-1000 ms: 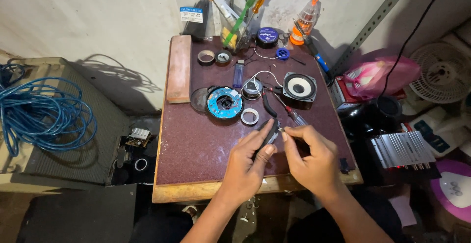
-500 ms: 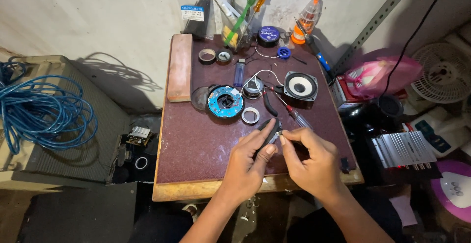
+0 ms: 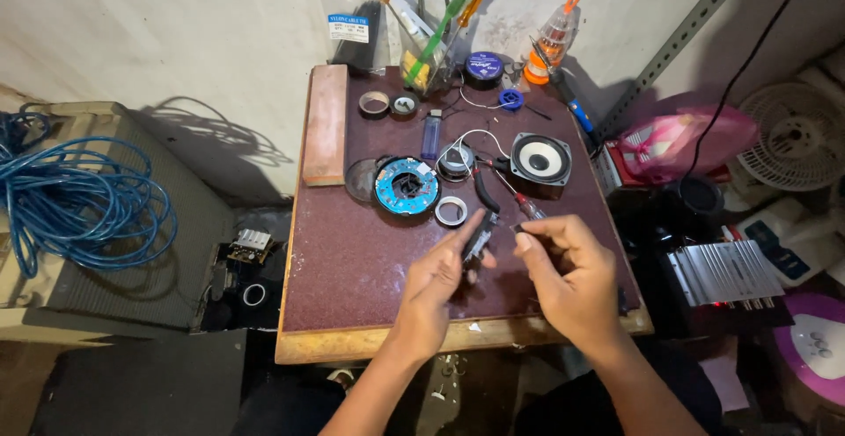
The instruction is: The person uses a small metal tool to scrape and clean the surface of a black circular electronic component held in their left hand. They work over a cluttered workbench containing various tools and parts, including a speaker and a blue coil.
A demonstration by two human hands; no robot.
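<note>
Left hand (image 3: 436,282) is closed round a small black part (image 3: 480,235), held up just above the table (image 3: 352,260), near the front edge. Right hand (image 3: 568,269) sits just beside it, thumb & forefinger pinched on smth small at the part's right end; can't tell what, too small & dark. A red-handled screwdriver (image 3: 519,198) lies on the table just behind the hands, tip pointing back toward the speaker (image 3: 540,161).

Step in hand, as I judge it: fine work on the black part, w/ left steadying and right picking or fitting at its end. Both sets of fingers are shut, none spread.

Further back: blue round circuit board (image 3: 407,185), a white tape ring (image 3: 451,211) just right of it, a blue lighter (image 3: 430,134) upright-ish behind, thin white wires running to the speaker. Wood block (image 3: 325,124) along the left edge. Cup of tools (image 3: 427,66) at the back by the wall. Blue cable coil (image 3: 75,203) well apart, off to the left, not on the table.

Next move, I reckon, needs a steady left grip, part kept tilted so its right end faces me, & small precise pinch from the right. Risk: the tiny bit slips and drops onto the dark table, hard to spot there.
</note>
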